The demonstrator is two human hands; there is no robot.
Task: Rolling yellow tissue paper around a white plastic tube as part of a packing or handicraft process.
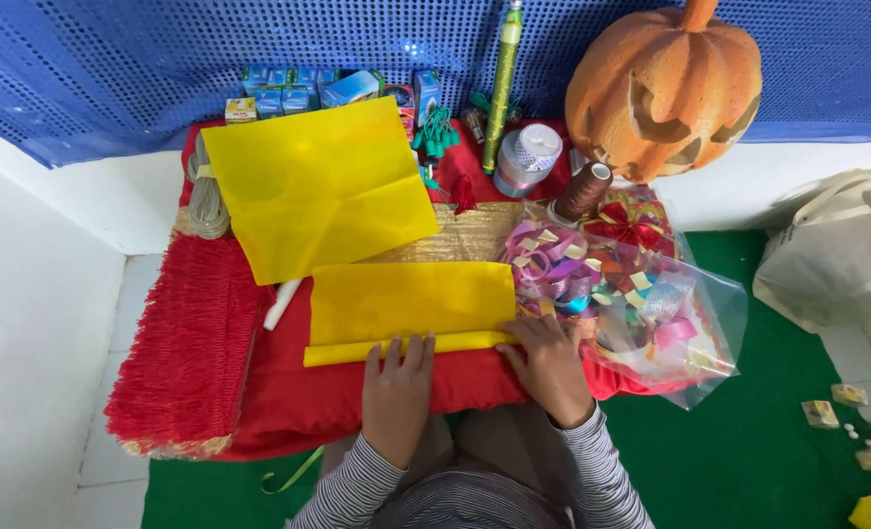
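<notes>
**Both hands flat on a folded yellow sheet**

The left hand [396,392] and right hand [550,367] lie open, fingers spread, pressing the near folded edge of a yellow sheet [411,306] on the red cloth [298,397]. They grip nothing. A second yellow sheet [320,186] lies farther back (slightly creased). Right of the hands sits a clear bag of ribbon bows [641,304]; a carved pumpkin [662,86] stands far right.

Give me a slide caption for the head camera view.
Both hands, left hand and right hand, press a folded yellow sheet on a red cushion.
</notes>
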